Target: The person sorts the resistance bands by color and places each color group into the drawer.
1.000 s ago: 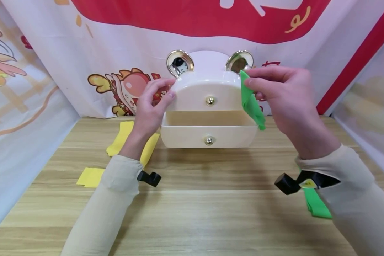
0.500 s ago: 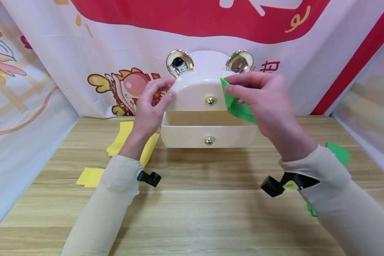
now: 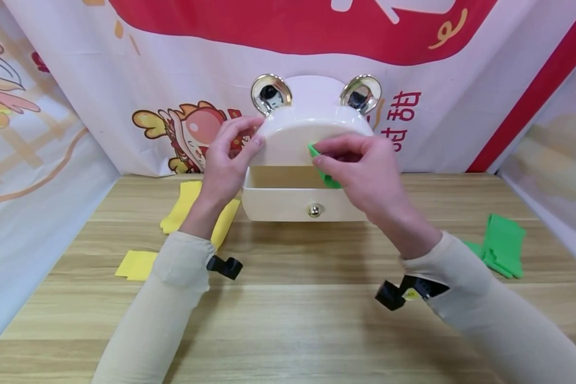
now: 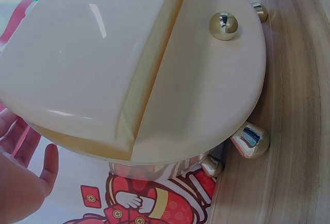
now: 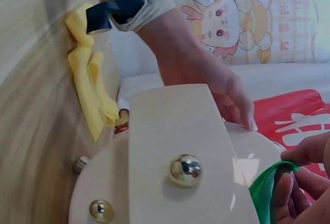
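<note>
Here, right grip point(image 3: 370, 176) pinches one green cloth point(image 3: 330, 181).

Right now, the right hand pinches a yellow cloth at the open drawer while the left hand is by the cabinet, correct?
No: the cloth in the right hand is green, not yellow, as the head view shows. The rest holds.

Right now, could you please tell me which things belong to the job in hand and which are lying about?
In use, it seems:
Green cloth, pinched in the right hand
White cabinet, left hand at its side
Open drawer, in the cabinet's front

Apparently lying about:
Yellow cloths, on the table, left side
Other green cloths, right side
</note>
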{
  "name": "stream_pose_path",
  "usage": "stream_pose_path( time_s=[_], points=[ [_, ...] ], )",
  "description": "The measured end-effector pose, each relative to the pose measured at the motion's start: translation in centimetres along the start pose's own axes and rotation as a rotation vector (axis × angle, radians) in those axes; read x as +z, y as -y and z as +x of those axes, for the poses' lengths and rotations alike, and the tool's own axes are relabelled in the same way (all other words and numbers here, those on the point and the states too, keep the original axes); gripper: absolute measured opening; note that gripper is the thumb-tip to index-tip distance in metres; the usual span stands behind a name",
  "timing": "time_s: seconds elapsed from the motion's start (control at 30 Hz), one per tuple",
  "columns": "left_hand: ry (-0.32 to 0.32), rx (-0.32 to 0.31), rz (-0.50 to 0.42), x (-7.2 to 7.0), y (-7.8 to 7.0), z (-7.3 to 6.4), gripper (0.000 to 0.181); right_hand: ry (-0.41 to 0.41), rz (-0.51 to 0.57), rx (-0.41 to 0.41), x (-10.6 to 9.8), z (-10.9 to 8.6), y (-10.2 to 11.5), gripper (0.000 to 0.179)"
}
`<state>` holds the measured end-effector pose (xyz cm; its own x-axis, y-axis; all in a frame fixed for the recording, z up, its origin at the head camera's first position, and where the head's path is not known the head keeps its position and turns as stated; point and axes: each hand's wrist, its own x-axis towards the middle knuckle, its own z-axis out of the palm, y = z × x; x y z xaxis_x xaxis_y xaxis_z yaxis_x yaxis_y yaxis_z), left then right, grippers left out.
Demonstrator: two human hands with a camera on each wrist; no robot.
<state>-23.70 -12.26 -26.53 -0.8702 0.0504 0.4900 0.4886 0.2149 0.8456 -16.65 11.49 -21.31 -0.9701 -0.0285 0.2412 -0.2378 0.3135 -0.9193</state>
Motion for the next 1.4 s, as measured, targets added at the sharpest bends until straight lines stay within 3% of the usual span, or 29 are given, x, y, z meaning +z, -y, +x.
stream_pose_path(
  time_s=[0.3, 0.73, 1.03, 1.4],
  points=[
    [0.004, -0.002, 0.009, 0.0, 0.0, 0.0, 0.039, -0.089, -0.158, -0.156, 2.3, -0.9, -0.6, 0.015],
    [0.006, 0.002, 0.01, 0.0, -0.1, 0.0, 0.04, -0.105, -0.265, -0.2, 4.1, -1.4, -0.1, 0.017],
    [0.005, 0.001, 0.018, -0.1, 0.0, -0.1, 0.04, -0.135, -0.336, -0.288, 5.8, -0.7, -0.3, 0.012],
    [0.008, -0.003, 0.025, 0.0, -0.1, -0.1, 0.04, -0.069, -0.388, -0.293, 7.0, -0.4, -0.5, 0.015]
  ],
)
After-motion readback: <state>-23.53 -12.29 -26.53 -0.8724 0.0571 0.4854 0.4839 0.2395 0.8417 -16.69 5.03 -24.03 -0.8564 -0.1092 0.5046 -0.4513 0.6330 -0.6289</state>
